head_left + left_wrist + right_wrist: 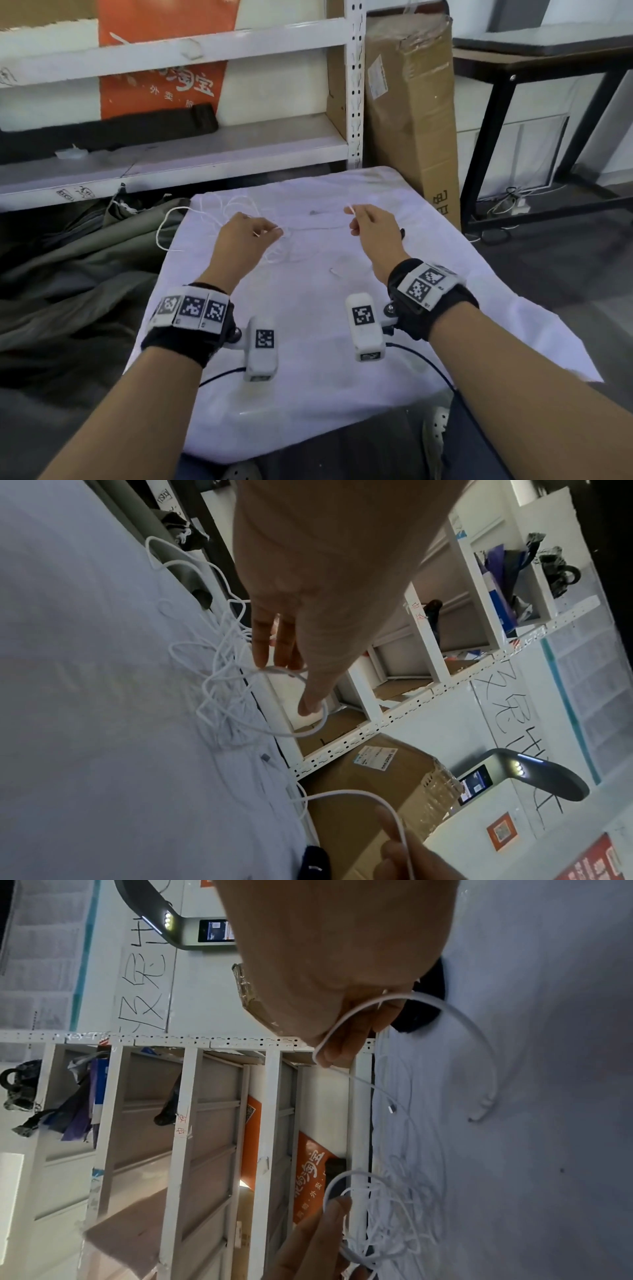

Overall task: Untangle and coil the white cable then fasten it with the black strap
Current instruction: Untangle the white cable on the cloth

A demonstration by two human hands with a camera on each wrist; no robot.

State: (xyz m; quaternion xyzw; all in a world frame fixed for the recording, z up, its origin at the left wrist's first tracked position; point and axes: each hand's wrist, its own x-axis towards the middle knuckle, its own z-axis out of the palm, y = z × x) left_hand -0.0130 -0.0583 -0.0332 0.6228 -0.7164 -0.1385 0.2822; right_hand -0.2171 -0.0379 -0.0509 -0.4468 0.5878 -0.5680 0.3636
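Observation:
A thin white cable [239, 209] lies in a loose tangle at the far left of the white cloth [308, 308], and one loop [162, 226] hangs off the left edge. My left hand [274, 233] pinches a strand beside the tangle [222, 669]; a loop [318, 718] curves round the thumb. My right hand [354, 219] pinches the cable [342, 1026] near its end, raised a little above the cloth. The small plug [392, 1108] dangles below it. The black strap [402, 234] lies on the cloth just behind my right hand, also seen as a dark shape [428, 1001].
A white metal shelf [205, 161] stands right behind the table. A tall cardboard box [411, 113] leans at the back right. Grey-green fabric [68, 267] is heaped on the floor to the left. A black-framed table [496, 120] stands at the far right.

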